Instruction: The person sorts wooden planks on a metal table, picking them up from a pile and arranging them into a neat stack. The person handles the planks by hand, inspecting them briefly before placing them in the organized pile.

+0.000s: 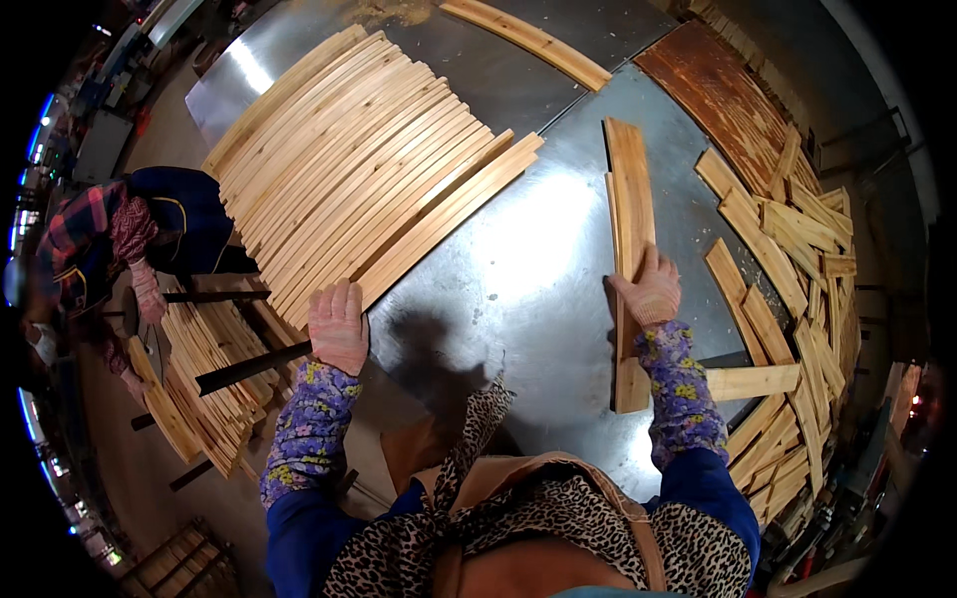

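The left hand [339, 324] lies with its fingers straight and close together, not closed around anything, on the near right corner of a broad row of long, pale yellow wooden slats [349, 169]. These lie side by side at the left of a shiny grey metal table [498, 289]. The right hand [653, 287] rests, thumb spread out to the left, on two flat, light-brown wooden boards [630, 189] — one overlapping the other, right of the table's middle; whether its fingers are clamped on them I cannot tell. Both forearms wear purple floral cloth sleeves [311, 429].

Further right is a jumbled heap of short, honey-coloured wooden pieces [783, 234], with a rust-brown rectangular panel [723, 90] beyond it. A single narrow pale-wood board [528, 42] lies at the far side. At the left, a co-worker in a plaid top [85, 234] bends beside a lower stack of pale wooden strips [204, 364] (partly hidden by a dark bar [254, 369]).
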{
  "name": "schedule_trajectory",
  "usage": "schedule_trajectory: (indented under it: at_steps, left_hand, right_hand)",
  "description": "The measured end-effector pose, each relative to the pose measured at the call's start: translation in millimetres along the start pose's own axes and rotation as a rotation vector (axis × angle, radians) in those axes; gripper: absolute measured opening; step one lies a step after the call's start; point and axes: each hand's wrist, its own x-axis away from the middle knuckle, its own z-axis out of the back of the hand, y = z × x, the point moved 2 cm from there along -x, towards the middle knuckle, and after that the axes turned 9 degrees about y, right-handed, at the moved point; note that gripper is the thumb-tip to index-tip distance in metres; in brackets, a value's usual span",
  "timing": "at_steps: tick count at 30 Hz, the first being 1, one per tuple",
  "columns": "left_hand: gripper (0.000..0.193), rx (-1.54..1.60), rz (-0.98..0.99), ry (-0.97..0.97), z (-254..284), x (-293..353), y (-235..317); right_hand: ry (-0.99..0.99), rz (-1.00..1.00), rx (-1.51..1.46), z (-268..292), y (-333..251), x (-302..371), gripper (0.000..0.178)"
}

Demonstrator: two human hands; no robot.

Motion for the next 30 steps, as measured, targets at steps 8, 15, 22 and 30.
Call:
schedule_trajectory:
  at_steps: [8, 15, 22, 30]
  left_hand:
    - [0.070, 0.165, 0.026, -0.138, -0.9, -13.2, -46.0]
    - [0.076, 0.287, 0.122, 0.086, -9.5, -18.7, -42.5]
    - [0.041, 0.116, 0.455, -0.238, -5.7, -66.4, -63.6]
    - [0.045, 0.024, 0.223, -0.175, -13.2, -83.3, -145.5]
  right_hand:
    - [0.201, 0.477, -0.392, 22.7, -222.9, -103.5, 0.063]
    - [-0.193, 0.528, -0.157, 36.7, -268.2, -153.4, 0.066]
    - [-0.120, 0.235, -0.914, -1.9, -223.8, -3.6, 0.068]
    - [-0.854, 0.320, -0.942, -25.1, -347.0, 110.6, 0.111]
